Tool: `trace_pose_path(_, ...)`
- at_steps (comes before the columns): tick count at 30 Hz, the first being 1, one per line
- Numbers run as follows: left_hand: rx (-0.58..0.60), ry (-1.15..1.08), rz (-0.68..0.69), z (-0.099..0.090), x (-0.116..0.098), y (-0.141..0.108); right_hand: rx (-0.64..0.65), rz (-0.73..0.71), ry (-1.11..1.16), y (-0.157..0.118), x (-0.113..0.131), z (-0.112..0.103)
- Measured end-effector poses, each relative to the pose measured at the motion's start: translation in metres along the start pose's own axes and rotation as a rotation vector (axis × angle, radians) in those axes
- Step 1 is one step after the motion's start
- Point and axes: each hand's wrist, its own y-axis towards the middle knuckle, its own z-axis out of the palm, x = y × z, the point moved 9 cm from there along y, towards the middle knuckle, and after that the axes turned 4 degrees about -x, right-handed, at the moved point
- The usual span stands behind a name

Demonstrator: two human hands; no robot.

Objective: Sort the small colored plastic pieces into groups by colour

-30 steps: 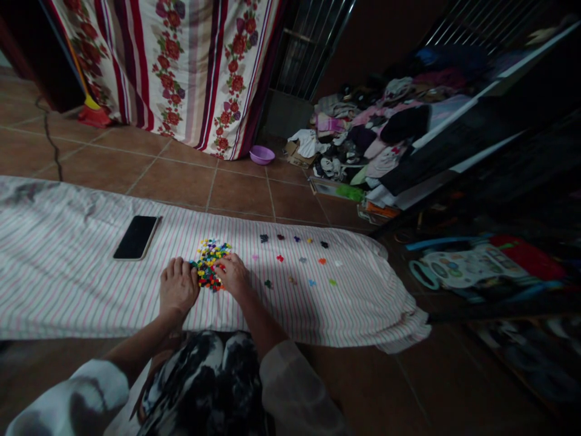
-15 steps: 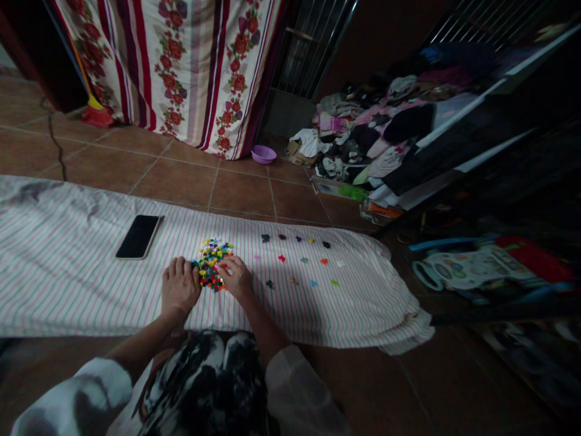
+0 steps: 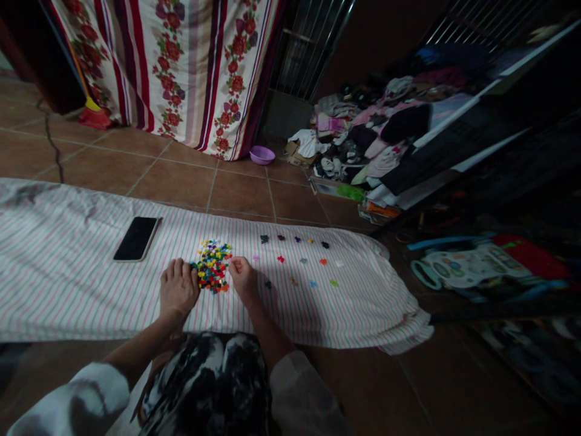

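A mixed heap of small coloured pieces (image 3: 213, 266) lies on the striped cloth (image 3: 91, 278). My left hand (image 3: 178, 286) rests flat at the heap's left edge, its fingers extended. Just right of the heap is my right hand (image 3: 242, 275), with its fingers pinched together; whatever they hold is too small to make out. Further right, small single-colour clusters lie in three rows, among them a red one (image 3: 281, 259), an orange one (image 3: 322, 261), a blue one (image 3: 313, 283) and a black one (image 3: 325, 244).
A dark-screened phone (image 3: 137, 239) lies on the cloth at the left. Beyond the cloth, a purple bowl (image 3: 262, 155) sits on the tiled floor near a floral curtain (image 3: 195, 72). Piled clothes (image 3: 363, 130) lie behind, and a colourful toy-like object (image 3: 481, 266) is at the right.
My right hand has drawn back from the heap to the right, its fingers now closed together beside it. My left hand has stayed at the heap's left edge.
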Motion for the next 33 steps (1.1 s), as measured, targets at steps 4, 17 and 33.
trace_pose_path(4,-0.010,-0.012,-0.008,0.001,0.002,0.000,-0.070,-0.051,-0.109,0.013,0.001,-0.020)
trace_pose_path(17,-0.019,0.001,0.003,0.003,0.003,-0.001,-0.101,-0.144,-0.461,0.050,-0.028,-0.066)
trace_pose_path(33,0.004,-0.020,-0.013,0.005,0.004,-0.001,-0.045,-0.204,-0.499,0.052,-0.033,-0.054)
